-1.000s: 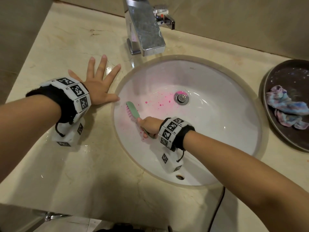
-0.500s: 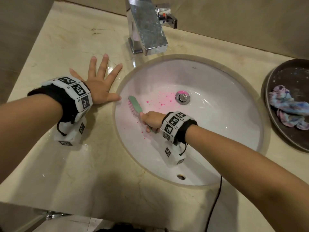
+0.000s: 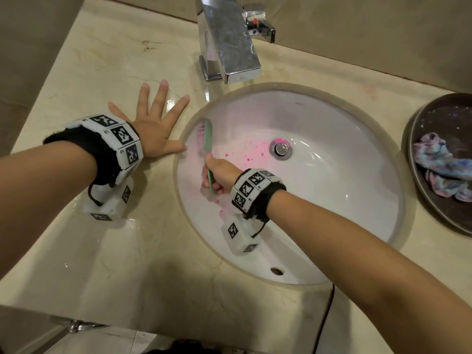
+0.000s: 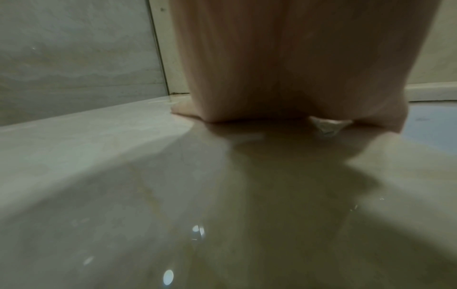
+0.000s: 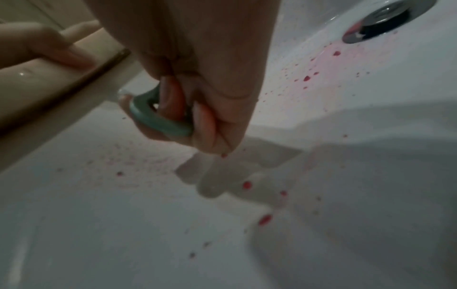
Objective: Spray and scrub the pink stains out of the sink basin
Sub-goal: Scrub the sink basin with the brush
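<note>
The white oval sink basin (image 3: 332,190) carries pink stains (image 3: 249,149) splattered left of the metal drain (image 3: 281,148), with more spots (image 5: 264,219) low on the near wall. My right hand (image 3: 219,176) grips the handle of a green scrub brush (image 3: 207,139) whose pink-tinted bristles press the basin's upper left wall. In the right wrist view the brush's looped handle end (image 5: 160,121) sits inside my curled fingers. My left hand (image 3: 155,123) lies flat with spread fingers on the wet beige counter (image 3: 102,251), just left of the rim.
A chrome faucet (image 3: 227,39) overhangs the basin's far edge. A dark round tray (image 3: 434,210) with a crumpled multicoloured cloth (image 3: 441,169) sits at the right. A black cable (image 3: 324,318) hangs over the counter's front edge.
The brush has slid up the left wall of the basin toward the rim, and my right hand followed it. My left hand has stayed flat on the counter.
</note>
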Action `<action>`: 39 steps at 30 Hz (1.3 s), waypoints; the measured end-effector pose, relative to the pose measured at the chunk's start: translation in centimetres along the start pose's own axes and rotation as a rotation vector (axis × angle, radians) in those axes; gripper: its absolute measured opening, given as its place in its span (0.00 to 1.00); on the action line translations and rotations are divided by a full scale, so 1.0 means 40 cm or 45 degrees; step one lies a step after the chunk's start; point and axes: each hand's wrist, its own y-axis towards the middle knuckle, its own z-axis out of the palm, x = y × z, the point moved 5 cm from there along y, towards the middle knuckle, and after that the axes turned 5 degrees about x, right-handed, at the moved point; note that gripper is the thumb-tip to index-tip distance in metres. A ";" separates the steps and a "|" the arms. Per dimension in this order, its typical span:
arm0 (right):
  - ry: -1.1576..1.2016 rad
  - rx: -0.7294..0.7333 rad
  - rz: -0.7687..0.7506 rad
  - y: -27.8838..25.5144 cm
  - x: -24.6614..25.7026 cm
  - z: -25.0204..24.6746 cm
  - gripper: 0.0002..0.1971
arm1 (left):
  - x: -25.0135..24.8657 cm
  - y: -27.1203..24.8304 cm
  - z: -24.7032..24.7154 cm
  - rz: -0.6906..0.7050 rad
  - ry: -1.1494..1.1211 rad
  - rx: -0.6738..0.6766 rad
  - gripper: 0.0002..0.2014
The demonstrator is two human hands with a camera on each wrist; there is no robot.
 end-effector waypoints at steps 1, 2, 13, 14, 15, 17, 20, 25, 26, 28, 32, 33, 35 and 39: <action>-0.054 0.039 -0.003 -0.002 -0.007 0.011 0.25 | 0.001 0.000 0.000 0.000 0.003 0.000 0.46; -0.138 0.087 -0.001 -0.007 -0.017 0.020 0.26 | 0.001 0.000 0.000 -0.001 0.008 0.003 0.46; -0.722 0.247 0.201 -0.105 -0.069 -0.017 0.25 | -0.007 -0.016 -0.005 -0.016 -0.001 0.000 0.45; -0.742 0.231 0.173 -0.112 -0.062 -0.018 0.24 | -0.010 -0.020 -0.006 -0.017 0.000 -0.003 0.44; -0.770 0.213 0.145 -0.119 -0.055 -0.019 0.23 | -0.012 -0.023 -0.007 -0.013 -0.002 -0.006 0.43; -0.819 0.162 0.086 -0.130 -0.045 -0.025 0.20 | -0.017 -0.037 -0.009 0.007 -0.026 -0.009 0.42; -0.851 0.122 0.043 -0.150 -0.048 -0.036 0.14 | -0.015 -0.070 0.001 0.038 -0.063 0.020 0.44; -0.865 0.080 -0.006 -0.186 -0.055 -0.034 0.17 | -0.006 -0.144 0.044 0.088 -0.036 0.124 0.58; -0.872 0.077 -0.013 -0.191 -0.053 -0.032 0.18 | -0.008 -0.155 0.055 0.090 -0.027 0.161 0.60; -0.900 0.101 -0.005 -0.201 -0.050 -0.020 0.19 | -0.012 -0.177 0.073 0.081 0.002 0.220 0.65; -0.985 0.147 -0.016 -0.214 -0.048 0.003 0.19 | -0.025 -0.204 0.098 0.026 0.025 0.238 0.69; -1.030 0.154 -0.029 -0.215 -0.049 0.006 0.20 | -0.027 -0.208 0.102 0.008 0.019 0.236 0.69; -1.122 0.150 -0.041 -0.209 -0.054 0.003 0.21 | -0.029 -0.211 0.106 -0.021 0.008 0.235 0.70; -1.223 0.204 -0.084 -0.196 -0.060 0.006 0.21 | -0.041 -0.211 0.099 -0.035 -0.013 0.259 0.71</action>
